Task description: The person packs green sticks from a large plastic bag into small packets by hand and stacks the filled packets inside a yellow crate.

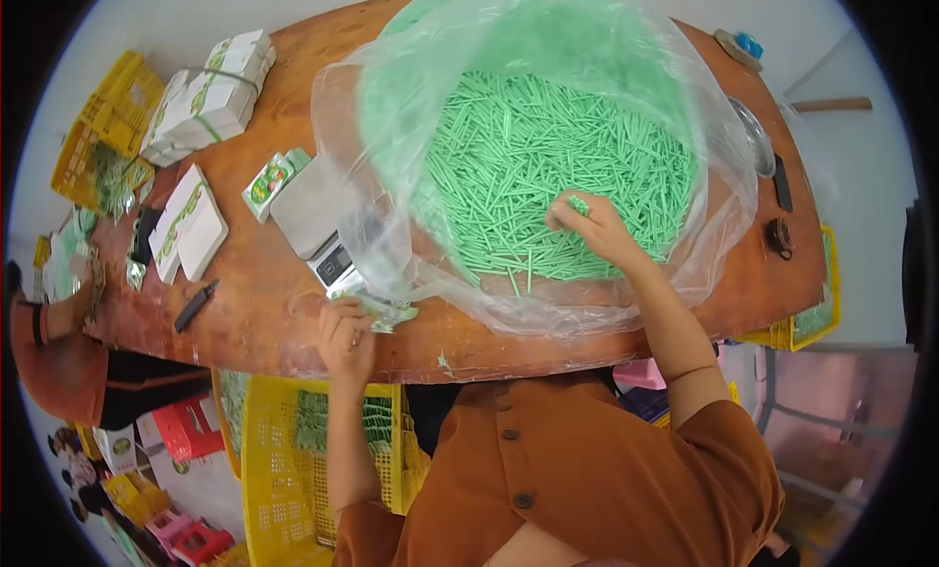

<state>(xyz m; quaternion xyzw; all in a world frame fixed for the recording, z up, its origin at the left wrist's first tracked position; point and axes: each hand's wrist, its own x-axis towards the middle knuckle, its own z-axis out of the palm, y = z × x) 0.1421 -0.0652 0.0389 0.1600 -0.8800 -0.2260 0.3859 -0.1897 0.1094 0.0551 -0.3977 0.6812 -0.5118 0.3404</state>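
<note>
A large green basin (401, 39), draped in a clear plastic bag (719, 225), holds a heap of thin green sticks (548, 146). Over the heap's near side, my right hand (595, 229) is closed around a few green sticks (579, 205), whose ends show at the fingers. At the table's front edge, my left hand (347, 337) pinches a green and silver packet (391, 316). Just beyond that packet stands a small digital scale (311, 215), partly covered by the bag. A small printed box (272, 183) sits against the scale's left side.
White cartons (191, 225) and a strapped carton stack (215, 97) occupy the table's left, near a black cutter (197, 306). A co-worker's arm (64, 313) reaches in at far left. Below the edge stands a yellow crate (274, 469). A tape roll (779, 237) lies right.
</note>
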